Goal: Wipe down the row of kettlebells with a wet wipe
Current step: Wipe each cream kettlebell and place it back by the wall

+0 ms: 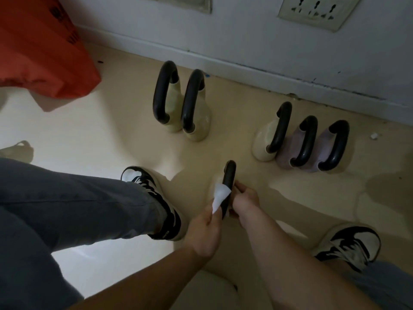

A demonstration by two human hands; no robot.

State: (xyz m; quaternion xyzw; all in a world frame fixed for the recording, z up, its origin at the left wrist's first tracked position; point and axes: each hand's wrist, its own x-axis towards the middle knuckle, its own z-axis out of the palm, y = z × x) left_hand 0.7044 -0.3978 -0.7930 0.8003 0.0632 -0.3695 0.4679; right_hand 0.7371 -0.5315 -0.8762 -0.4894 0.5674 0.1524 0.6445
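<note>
**Hands close on the near kettlebell's handle**

Nearest the lens, the left hand [204, 231] pinches a white wet wipe [220, 195] between thumb and curled fingers. It presses the wipe against the left face of the black loop handle [229, 175] of a cream kettlebell [215, 183]. The wipe folds over the handle's near end, just above the fingertips. The right hand [245, 199] comes in from the other side, its fingers curled round the same handle and touching it opposite the wipe.

This kettlebell stands on the beige floor [111, 130] between the person's two black-and-white sneakers [154, 198], well apart from the others. Its body is mostly hidden behind the handle and the hands.

Near the floor's far edge, along the white skirting, a pair of cream kettlebells [199, 121] stands side by side. To their right, three more stand touching in a row: one cream [263, 142] and two lilac [288, 153]. An orange bag [40, 52] fills the floor's far left corner.
</note>
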